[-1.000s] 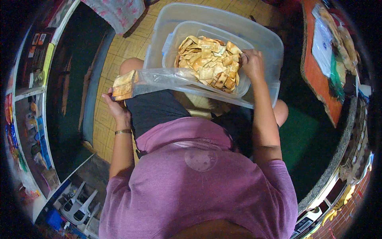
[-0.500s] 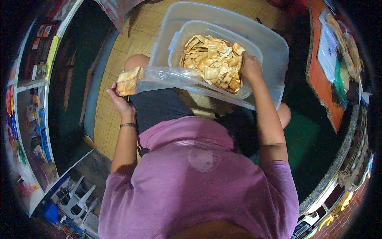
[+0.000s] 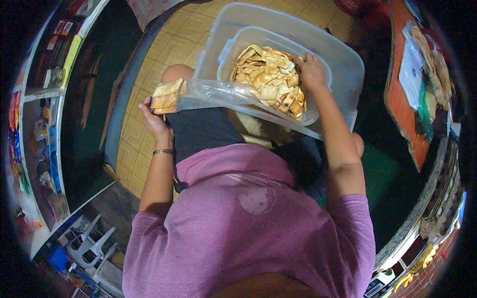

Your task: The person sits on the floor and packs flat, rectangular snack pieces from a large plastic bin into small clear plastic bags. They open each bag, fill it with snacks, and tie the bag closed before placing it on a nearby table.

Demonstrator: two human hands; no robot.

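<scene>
My left hand [image 3: 158, 123] grips the bottom end of a long clear plastic bag [image 3: 213, 93]. Flat golden-brown cracker pieces [image 3: 166, 97] are stacked in that end. The bag stretches rightward, its other end lying by a heap of the same crackers [image 3: 271, 74]. The heap fills a smaller clear plastic tub [image 3: 318, 58], which sits inside a large translucent plastic bin [image 3: 343, 59]. At the right edge of the heap is my right hand [image 3: 312, 74], with fingers curled down; what they hold, if anything, is hidden.
The bin stands in front of my knees above a yellow patterned floor [image 3: 149, 99]. Shelves with packaged goods [image 3: 42, 144] line the left side. A grey plastic chair [image 3: 89, 246] is at lower left. To the right, a reddish-brown board [image 3: 397, 99] borders plastic packages [image 3: 411, 69].
My right hand has shifted slightly up along the heap's right edge, its fingers now more visible. The left hand still holds the bag's filled end. The whole view has shifted slightly.
</scene>
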